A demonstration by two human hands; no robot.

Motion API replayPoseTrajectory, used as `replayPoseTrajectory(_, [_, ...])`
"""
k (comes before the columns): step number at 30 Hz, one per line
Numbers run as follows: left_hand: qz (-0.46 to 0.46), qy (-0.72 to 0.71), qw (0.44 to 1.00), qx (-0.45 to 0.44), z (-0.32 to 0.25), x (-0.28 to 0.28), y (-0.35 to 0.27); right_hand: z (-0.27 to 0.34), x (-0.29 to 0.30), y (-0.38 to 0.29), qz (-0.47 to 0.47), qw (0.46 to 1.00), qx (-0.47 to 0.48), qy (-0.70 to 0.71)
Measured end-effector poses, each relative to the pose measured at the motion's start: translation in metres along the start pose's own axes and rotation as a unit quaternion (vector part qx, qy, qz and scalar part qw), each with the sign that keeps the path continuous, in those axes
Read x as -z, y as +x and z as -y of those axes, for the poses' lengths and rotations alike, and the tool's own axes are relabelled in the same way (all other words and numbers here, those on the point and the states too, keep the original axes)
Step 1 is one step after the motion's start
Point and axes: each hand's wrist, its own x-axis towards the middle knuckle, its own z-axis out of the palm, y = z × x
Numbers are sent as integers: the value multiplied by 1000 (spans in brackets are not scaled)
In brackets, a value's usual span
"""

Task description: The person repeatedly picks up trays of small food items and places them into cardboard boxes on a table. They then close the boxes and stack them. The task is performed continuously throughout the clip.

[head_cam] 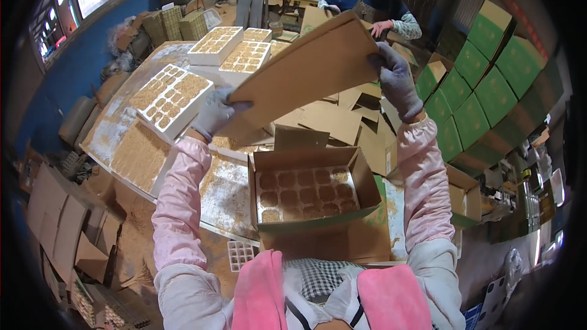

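A folded brown cardboard piece (302,73) is raised and tilted above the table, its right end higher. My left hand (218,112), in a pale grey-purple glove, grips its lower left end. At the upper right corner, my right hand (398,78) pinches it in a matching glove. Below, nearer my body, stands an open cardboard box (316,220) with a green outer side. Inside it lies a white tray (284,178) whose compartments are mostly filled with brown granular material. The cardboard hides part of the table behind it.
White foam trays (172,94) of granules stand on the table at left. Loose cardboard (330,119) lies behind the box. Green boxes (467,119) are stacked at right. Across the table a co-worker (371,4) handles cardboard. Flattened cartons (59,215) lean at lower left.
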Motion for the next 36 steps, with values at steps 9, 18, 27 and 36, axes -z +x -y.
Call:
replayPoseTrajectory(9, [-251,-129,954,98,115,27,-4,-135,41,-68,-290,856,-399,156])
replayPoseTrajectory(18, [-17,44,986,-161,-30,-80,54,-157,-13,-66,-459,868,-190,-20])
replayPoseTrajectory(27, [177,154,949,-210,-86,-106,18,-34,-8,-184,98,887,-428,143])
replayPoseTrajectory(36, [208,197,954,-90,-172,-138,-81,-346,151,-326,11,762,-556,-331])
